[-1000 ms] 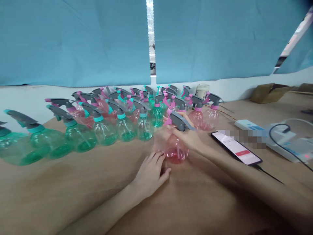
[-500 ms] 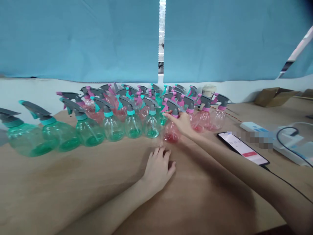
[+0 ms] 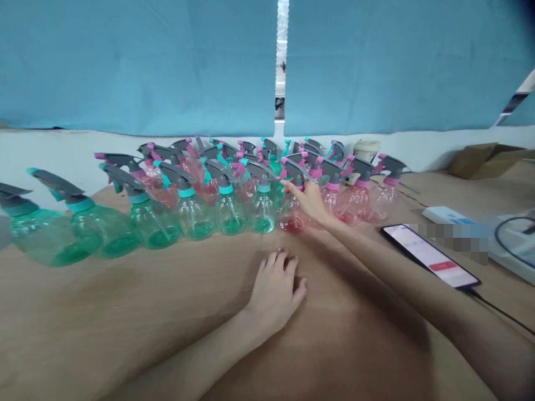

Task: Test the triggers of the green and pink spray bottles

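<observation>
A pink spray bottle (image 3: 289, 216) with a grey and pink trigger head stands upright at the middle of the front row. My right hand (image 3: 311, 201) is around its neck, thumb on the left side and the other fingers partly hidden behind. Just left of it stands a green spray bottle (image 3: 263, 211) with a turquoise collar. On the bare tabletop nearer to me rests my left hand (image 3: 276, 284), palm down, fingers a little bent and apart, with nothing in it.
More green spray bottles (image 3: 156, 223) line the front left; pink ones (image 3: 354, 200) stand on the right, with several behind. A lit phone (image 3: 432, 256) with a cable, a white power strip (image 3: 451, 217), a paper cup (image 3: 366, 150) and a cardboard box (image 3: 487, 160) are at the right.
My right hand and the pink bottle have moved slightly back, bringing the bottle level with the green one beside it. The view has shifted a little; my left hand stays on the table.
</observation>
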### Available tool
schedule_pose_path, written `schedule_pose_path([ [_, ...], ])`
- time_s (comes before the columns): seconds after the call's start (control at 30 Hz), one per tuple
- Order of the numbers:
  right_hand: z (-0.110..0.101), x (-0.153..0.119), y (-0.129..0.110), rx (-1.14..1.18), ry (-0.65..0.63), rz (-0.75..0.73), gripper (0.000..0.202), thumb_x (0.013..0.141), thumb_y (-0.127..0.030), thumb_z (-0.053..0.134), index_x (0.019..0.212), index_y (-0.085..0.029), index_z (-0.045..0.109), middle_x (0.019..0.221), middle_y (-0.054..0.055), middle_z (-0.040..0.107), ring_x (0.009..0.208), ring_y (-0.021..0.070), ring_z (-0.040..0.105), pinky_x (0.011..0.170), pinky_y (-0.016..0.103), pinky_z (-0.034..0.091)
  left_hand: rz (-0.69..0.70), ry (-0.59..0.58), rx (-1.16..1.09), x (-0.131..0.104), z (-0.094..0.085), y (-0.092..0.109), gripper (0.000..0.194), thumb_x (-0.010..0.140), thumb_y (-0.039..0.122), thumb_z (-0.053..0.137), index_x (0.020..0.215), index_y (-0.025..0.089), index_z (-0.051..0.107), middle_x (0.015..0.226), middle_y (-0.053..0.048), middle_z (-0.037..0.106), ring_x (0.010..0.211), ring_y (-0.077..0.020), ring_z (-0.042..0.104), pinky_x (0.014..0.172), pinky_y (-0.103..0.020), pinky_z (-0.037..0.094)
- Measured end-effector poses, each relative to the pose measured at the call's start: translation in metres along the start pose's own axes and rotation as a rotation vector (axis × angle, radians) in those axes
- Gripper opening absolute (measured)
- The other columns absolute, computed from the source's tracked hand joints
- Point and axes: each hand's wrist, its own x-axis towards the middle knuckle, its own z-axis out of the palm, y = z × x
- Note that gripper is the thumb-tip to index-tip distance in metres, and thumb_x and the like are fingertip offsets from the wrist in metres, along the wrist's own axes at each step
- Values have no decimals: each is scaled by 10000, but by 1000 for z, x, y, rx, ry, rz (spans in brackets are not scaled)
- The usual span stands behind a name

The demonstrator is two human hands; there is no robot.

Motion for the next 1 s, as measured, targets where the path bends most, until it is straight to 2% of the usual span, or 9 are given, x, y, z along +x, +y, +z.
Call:
schedule_pose_path([
  [0.23, -2, 4, 1, -13, -6, 8, 403, 732, -561, 505, 780, -170, 590, 609, -8, 587, 574, 122, 525, 608, 242, 391, 8, 6, -1, 0, -2, -1, 321, 840, 274, 459, 1119, 126, 518, 1175, -133, 514, 1133, -284, 415, 901, -432, 365],
  [0.33, -7, 5, -1, -52, -68, -12, 429, 723, -590, 493, 763, -175, 594, 584, -29, 535, 546, 102, 458, 583, 232, 368, 8, 5, 2, 1, -2, -1, 317, 839, 274, 460, 1112, 124, 523, 1175, -136, 511, 1131, -288, 416, 893, -431, 371],
  [0.5, -17, 10, -1, -86, -204, -54, 465, 634, -623, 571, 796, -188, 558, 642, -32, 512, 577, 109, 435, 586, 247, 375, 7, 8, -3, 2, -4, -1, 310, 844, 286, 451, 1106, 139, 525, 1177, -131, 512, 1113, -292, 429, 873, -442, 385],
  [0.67, -23, 9, 1, -162, -234, -22, 508, 585, -622, 613, 851, -201, 513, 575, -57, 408, 545, 117, 404, 528, 256, 363, 9, -5, 24, 3, -6, -1, 317, 834, 268, 470, 1107, 123, 537, 1167, -134, 521, 1103, -286, 435, 875, -430, 387],
  [0.9, -31, 1, -10, -227, -182, 117, 496, 580, -582, 634, 826, -188, 461, 684, -10, 515, 652, 165, 522, 575, 297, 413, 13, 1, 32, 3, -5, -1, 327, 840, 271, 466, 1118, 114, 536, 1162, -138, 519, 1094, -285, 442, 861, -423, 392],
  [1.0, -36, -6, -15, -200, -171, 172, 580, 575, -600, 632, 925, -165, 474, 887, 70, 596, 814, 209, 572, 682, 339, 452, 20, 3, 32, 3, -5, -1, 327, 842, 266, 465, 1122, 113, 534, 1154, -136, 523, 1086, -282, 445, 856, -418, 394],
])
